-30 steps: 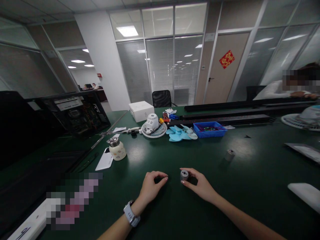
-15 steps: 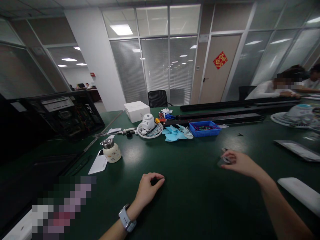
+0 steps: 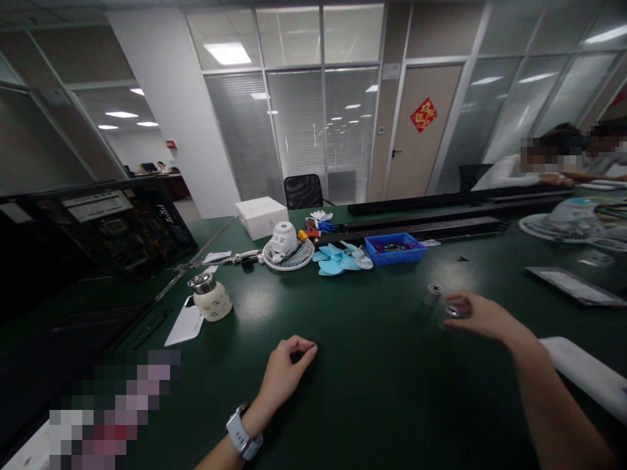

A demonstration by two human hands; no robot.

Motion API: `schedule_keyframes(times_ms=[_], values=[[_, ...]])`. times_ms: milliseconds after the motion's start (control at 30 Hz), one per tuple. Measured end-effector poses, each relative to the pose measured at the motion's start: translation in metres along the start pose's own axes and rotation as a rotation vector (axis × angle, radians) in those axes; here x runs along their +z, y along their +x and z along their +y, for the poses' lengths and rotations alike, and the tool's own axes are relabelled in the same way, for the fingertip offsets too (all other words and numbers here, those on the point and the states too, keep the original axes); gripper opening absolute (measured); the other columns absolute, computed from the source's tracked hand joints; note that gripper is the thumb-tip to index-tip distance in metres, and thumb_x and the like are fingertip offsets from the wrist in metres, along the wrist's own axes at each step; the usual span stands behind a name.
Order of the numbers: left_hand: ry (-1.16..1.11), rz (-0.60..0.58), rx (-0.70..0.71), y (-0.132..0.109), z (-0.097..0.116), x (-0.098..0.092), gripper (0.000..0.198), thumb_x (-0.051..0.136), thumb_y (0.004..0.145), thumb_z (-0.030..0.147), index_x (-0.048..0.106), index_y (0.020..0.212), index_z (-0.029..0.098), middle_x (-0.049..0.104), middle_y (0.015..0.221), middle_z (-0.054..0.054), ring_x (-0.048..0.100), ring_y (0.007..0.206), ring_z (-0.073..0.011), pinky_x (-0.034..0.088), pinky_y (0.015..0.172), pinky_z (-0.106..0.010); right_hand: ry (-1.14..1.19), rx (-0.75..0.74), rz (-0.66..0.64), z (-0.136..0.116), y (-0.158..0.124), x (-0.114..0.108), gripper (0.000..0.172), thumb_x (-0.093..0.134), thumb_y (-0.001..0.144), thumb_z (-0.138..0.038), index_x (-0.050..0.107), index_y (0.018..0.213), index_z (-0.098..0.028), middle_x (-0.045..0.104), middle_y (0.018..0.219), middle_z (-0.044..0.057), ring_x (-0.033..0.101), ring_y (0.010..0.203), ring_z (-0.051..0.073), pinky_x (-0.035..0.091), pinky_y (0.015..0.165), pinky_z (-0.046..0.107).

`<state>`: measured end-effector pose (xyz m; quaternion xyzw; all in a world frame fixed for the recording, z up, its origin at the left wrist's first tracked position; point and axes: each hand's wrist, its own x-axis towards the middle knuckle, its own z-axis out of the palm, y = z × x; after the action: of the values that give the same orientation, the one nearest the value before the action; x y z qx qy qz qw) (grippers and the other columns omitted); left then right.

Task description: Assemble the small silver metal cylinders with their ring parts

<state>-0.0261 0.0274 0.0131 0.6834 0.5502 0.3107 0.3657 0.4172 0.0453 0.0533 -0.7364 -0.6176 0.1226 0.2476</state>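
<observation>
So, using the blue tray point(image 3: 399, 258) as the landmark: the left hand point(image 3: 287, 371) is nearer than the tray and off to its left, thumb and forefinger pressed together, can't tell if there's anything tiny in there. The right hand point(image 3: 482, 318) is out past the tray's right end, also nearer, pinching a metal cylinder point(image 3: 452, 313) that's kinda blurry. A second cylinder point(image 3: 433, 296) stands on the green surface point(image 3: 362, 398) just beside it, toward the tray. One second ago the held one was over near the left hand, in front of the tray's left end; the left hand's barely moved. Container-wise: cream bottle point(image 3: 213, 302), lid on, well left of the tray. The tray has a purple-and-green jumble point(image 3: 394, 247) inside. White box point(image 3: 263, 219) farther back, left of the tray, looks closed.
</observation>
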Motion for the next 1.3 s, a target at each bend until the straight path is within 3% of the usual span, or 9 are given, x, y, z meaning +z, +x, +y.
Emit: schedule_keyframes(times_ms=[133, 267, 433, 633, 733, 900, 1000, 1100, 1300], values=[[0.076, 0.041, 0.038, -0.003, 0.004, 0.001, 0.028, 0.059, 0.080, 0.047, 0.072, 0.091, 0.026, 0.070, 0.100, -0.006, 0.059, 0.099, -0.0256, 0.041, 0.090, -0.042, -0.001, -0.212, 0.224, -0.055, -0.026, -0.001, 0.040, 0.064, 0.073, -0.046, 0.061, 0.105, -0.022, 0.071, 0.099, 0.010, 0.067, 0.089, 0.026, 0.052, 0.074, 0.038], [0.312, 0.118, 0.048, -0.004, 0.001, 0.000, 0.022, 0.062, 0.077, 0.047, 0.075, 0.089, 0.033, 0.063, 0.121, -0.006, 0.044, 0.115, -0.0341, 0.032, 0.092, -0.053, 0.100, -0.383, 0.150, -0.103, -0.048, 0.014, 0.035, 0.060, 0.079, -0.048, 0.061, 0.105, -0.024, 0.069, 0.098, 0.007, 0.066, 0.085, 0.023, 0.050, 0.070, 0.034], [0.334, 0.150, -0.042, -0.002, -0.002, -0.007, 0.035, 0.070, 0.067, 0.046, 0.070, 0.100, 0.033, 0.055, 0.126, -0.008, 0.042, 0.115, -0.0368, 0.036, 0.087, -0.051, 0.213, -0.436, 0.233, -0.124, -0.057, 0.039, 0.022, 0.059, 0.082, -0.038, 0.064, 0.096, -0.022, 0.068, 0.086, 0.005, 0.062, 0.073, 0.019, 0.047, 0.072, 0.035], [0.142, 0.734, -0.088, 0.001, -0.003, -0.013, 0.027, 0.059, 0.071, 0.029, 0.052, 0.096, 0.023, 0.053, 0.103, -0.005, 0.048, 0.095, -0.0260, 0.041, 0.083, -0.041, 0.365, -0.481, -0.283, -0.170, -0.074, 0.117, 0.031, 0.059, 0.084, -0.045, 0.068, 0.109, -0.028, 0.064, 0.080, 0.001, 0.055, 0.065, 0.015, 0.043, 0.061, 0.029], [0.143, 0.781, -0.088, 0.002, -0.007, -0.011, 0.023, 0.057, 0.070, 0.026, 0.048, 0.091, 0.023, 0.051, 0.099, -0.003, 0.047, 0.094, -0.0254, 0.041, 0.082, -0.041, 0.270, -0.471, -0.391, -0.188, -0.075, 0.147, 0.038, 0.065, 0.078, -0.048, 0.068, 0.113, -0.032, 0.063, 0.079, 0.001, 0.054, 0.066, 0.015, 0.041, 0.061, 0.028], [0.166, 0.728, -0.031, 0.001, -0.009, -0.009, 0.020, 0.054, 0.070, 0.022, 0.049, 0.090, 0.023, 0.052, 0.097, -0.003, 0.047, 0.095, -0.0256, 0.041, 0.082, -0.039, 0.168, -0.479, -0.345, -0.197, -0.074, 0.164, 0.026, 0.059, 0.084, -0.047, 0.073, 0.101, -0.035, 0.064, 0.082, 0.002, 0.057, 0.074, 0.017, 0.041, 0.067, 0.030], [0.185, 0.718, -0.015, 0.000, -0.007, -0.009, 0.019, 0.054, 0.070, 0.023, 0.050, 0.089, 0.023, 0.053, 0.097, -0.004, 0.047, 0.096, -0.0266, 0.040, 0.084, -0.041, 0.184, -0.502, -0.312, -0.191, -0.069, 0.153, 0.025, 0.056, 0.087, -0.046, 0.073, 0.101, -0.034, 0.065, 0.082, 0.001, 0.057, 0.072, 0.016, 0.042, 0.068, 0.032], [0.178, 0.694, -0.031, 0.000, -0.007, -0.011, 0.019, 0.054, 0.070, 0.024, 0.051, 0.089, 0.023, 0.053, 0.097, -0.004, 0.047, 0.098, -0.0280, 0.040, 0.084, -0.042, 0.246, -0.495, -0.183, -0.161, -0.052, 0.110, 0.028, 0.053, 0.088, -0.047, 0.073, 0.100, -0.031, 0.067, 0.086, 0.003, 0.059, 0.075, 0.018, 0.045, 0.070, 0.032], [0.170, 0.702, 0.001, 0.004, -0.009, -0.012, 0.017, 0.054, 0.070, 0.025, 0.052, 0.087, 0.023, 0.054, 0.094, -0.005, 0.047, 0.097, -0.0279, 0.039, 0.087, -0.043, 0.056, -0.209, 0.194, -0.030, -0.017, 0.001, 0.032, 0.057, 0.079, -0.049, 0.075, 0.092, -0.026, 0.072, 0.099, 0.007, 0.064, 0.092, 0.028, 0.047, 0.083, 0.042]])
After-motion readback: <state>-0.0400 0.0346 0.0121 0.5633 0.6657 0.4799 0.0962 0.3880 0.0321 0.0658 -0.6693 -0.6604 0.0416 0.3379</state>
